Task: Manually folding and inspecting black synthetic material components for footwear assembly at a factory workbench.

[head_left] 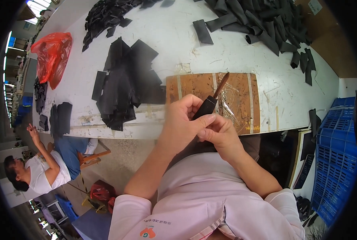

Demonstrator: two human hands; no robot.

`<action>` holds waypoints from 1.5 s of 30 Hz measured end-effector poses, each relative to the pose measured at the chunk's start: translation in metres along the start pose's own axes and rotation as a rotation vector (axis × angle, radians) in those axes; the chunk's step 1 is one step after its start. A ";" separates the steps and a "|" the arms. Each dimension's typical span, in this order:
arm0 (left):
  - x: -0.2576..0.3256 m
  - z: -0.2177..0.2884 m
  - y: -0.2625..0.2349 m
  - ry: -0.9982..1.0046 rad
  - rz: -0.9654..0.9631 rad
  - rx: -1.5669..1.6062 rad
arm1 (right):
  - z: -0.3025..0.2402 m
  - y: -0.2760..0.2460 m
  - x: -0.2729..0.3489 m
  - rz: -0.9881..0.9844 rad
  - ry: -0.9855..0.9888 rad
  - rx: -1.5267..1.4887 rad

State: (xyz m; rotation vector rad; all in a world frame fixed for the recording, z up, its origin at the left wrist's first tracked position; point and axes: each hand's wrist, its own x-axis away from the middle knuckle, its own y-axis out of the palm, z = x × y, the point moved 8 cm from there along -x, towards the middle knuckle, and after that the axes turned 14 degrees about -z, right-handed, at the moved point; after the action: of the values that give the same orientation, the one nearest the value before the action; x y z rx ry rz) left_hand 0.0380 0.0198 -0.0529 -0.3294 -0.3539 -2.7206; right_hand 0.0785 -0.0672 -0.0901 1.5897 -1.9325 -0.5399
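My left hand (182,122) is closed round a small black fabric piece (206,107) that looks like a narrow tube. Out of its upper end sticks a pointed brown stick (222,85), slanting up and to the right. My right hand (225,138) pinches at the lower end of the same piece, its fingertips by my left thumb; the exact grip there is hidden. Both hands are over the near edge of a brown board (246,100) with strips of clear tape. Left of the board lies a loose stack of flat black pieces (120,88).
Black tube-like pieces (262,24) are heaped at the far right of the white table (170,48), smaller black scraps (106,18) at the far left. A red plastic bag (54,56) lies left. Blue crates (334,160) stand at my right. Another person (46,168) sits at the left.
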 end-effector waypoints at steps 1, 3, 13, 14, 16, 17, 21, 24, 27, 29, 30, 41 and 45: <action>0.002 0.003 0.001 0.004 -0.021 0.037 | 0.002 0.001 -0.004 -0.032 0.023 -0.062; 0.009 0.007 -0.001 0.037 -0.007 0.147 | 0.008 0.005 -0.007 -0.045 0.067 -0.252; 0.084 -0.038 -0.011 0.292 0.162 0.577 | 0.017 0.020 -0.012 -0.020 0.083 -0.477; 0.085 -0.039 -0.008 0.294 0.170 0.577 | 0.018 0.023 -0.013 -0.074 0.080 -0.498; 0.088 -0.036 -0.006 0.325 0.194 0.464 | 0.021 0.024 -0.014 -0.023 0.094 -0.484; 0.088 -0.036 -0.005 0.328 0.201 0.464 | 0.023 0.025 -0.014 -0.037 0.106 -0.462; 0.091 -0.036 -0.009 0.322 0.276 0.386 | 0.023 0.028 -0.013 -0.026 0.132 -0.460; 0.093 -0.035 -0.011 0.306 0.286 0.378 | 0.022 0.031 -0.014 -0.055 0.131 -0.472; 0.093 -0.035 -0.012 0.278 0.284 0.375 | 0.024 0.030 -0.014 -0.060 0.130 -0.481; 0.092 -0.035 -0.013 0.259 0.280 0.372 | 0.025 0.029 -0.015 -0.013 0.135 -0.464; 0.092 -0.036 -0.014 0.252 0.291 0.366 | 0.027 0.028 -0.015 0.031 0.143 -0.448; 0.091 -0.017 -0.021 0.211 0.397 -0.032 | -0.035 0.041 -0.004 0.114 -0.091 1.312; 0.090 -0.002 -0.015 0.256 0.480 -0.467 | -0.048 0.058 0.005 -0.088 -0.450 1.043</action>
State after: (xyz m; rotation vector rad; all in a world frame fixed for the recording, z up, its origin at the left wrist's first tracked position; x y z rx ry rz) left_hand -0.0495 0.0028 -0.0334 -0.1546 0.3924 -2.2968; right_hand 0.0657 -0.0576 -0.0162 2.3048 -2.7268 0.1763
